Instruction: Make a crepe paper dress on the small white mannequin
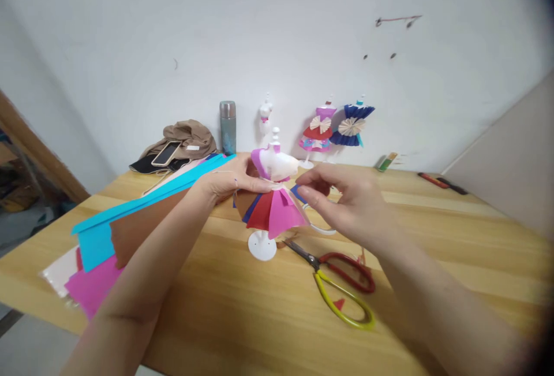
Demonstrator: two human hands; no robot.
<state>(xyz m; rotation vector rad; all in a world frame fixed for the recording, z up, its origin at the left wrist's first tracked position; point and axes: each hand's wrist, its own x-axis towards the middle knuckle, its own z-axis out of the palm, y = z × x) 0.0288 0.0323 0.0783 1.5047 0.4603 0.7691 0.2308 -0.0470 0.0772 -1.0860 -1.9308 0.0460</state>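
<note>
A small white dress-form mannequin [281, 165] stands upright on a round white base [262, 246]. Purple paper covers part of its bodice. Its paper skirt [283, 214] has brown, blue, red and pink panels. My left hand [238, 178] grips the mannequin at the waist, thumb across the front, other fingers hidden behind. At the mannequin's other side, my right hand [335, 191] pinches a small blue paper piece [297, 193] against the skirt top. Below the right hand lies a white ring [322, 229], partly hidden. Scissors [318, 263] with one red and one yellow handle rest before the mannequin.
Coloured paper sheets [95, 246] spread across the left side. Behind them are a brown cloth [186, 136], a phone [166, 154] and a flask [228, 127]. Other small mannequins [318, 130] line the wall. A green box [386, 162] and a cutter [433, 180] lie far right.
</note>
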